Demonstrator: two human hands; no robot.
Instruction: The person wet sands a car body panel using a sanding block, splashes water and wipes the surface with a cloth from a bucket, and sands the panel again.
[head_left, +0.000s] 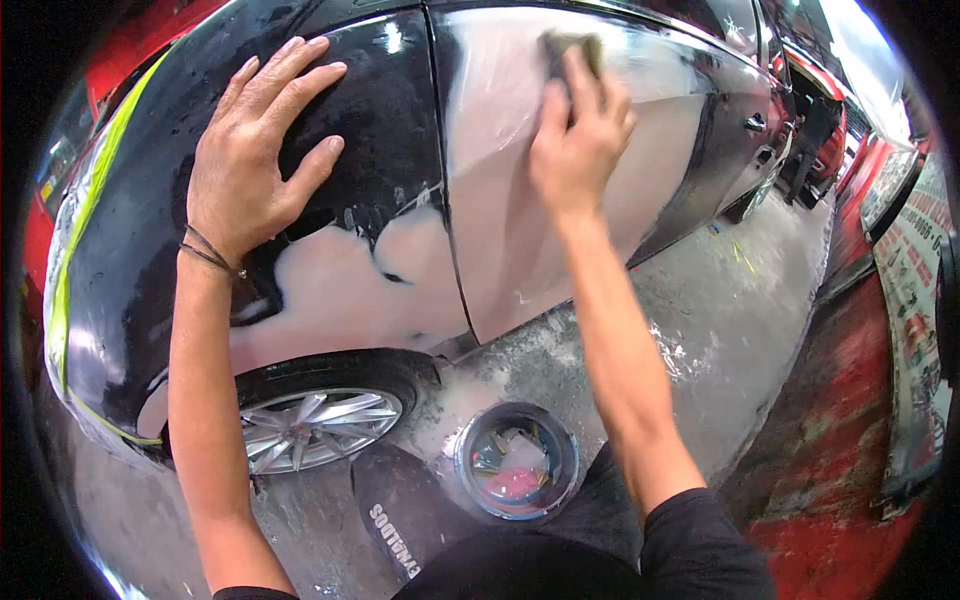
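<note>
The right hand [583, 145] is pressing a small dark pad [594, 50] against the upper part of the pale door patch [640, 180], its fingers lying over the pad; blur is hiding the exact grip. The pad is looking light and soft, probably giving under pressure and turning slippery if wet — its broad back is offering the surest hold. The left hand [250, 165] is resting on the black panel [385, 110] with fingers spread, gripping nothing. The patch is looking smooth and matte, its edges fading into glossy black. Below, a bucket [463, 465] is standing between the person's legs [410, 505], a pink item [512, 484] lying inside — the grey floor [690, 290] is showing pale smears.
</note>
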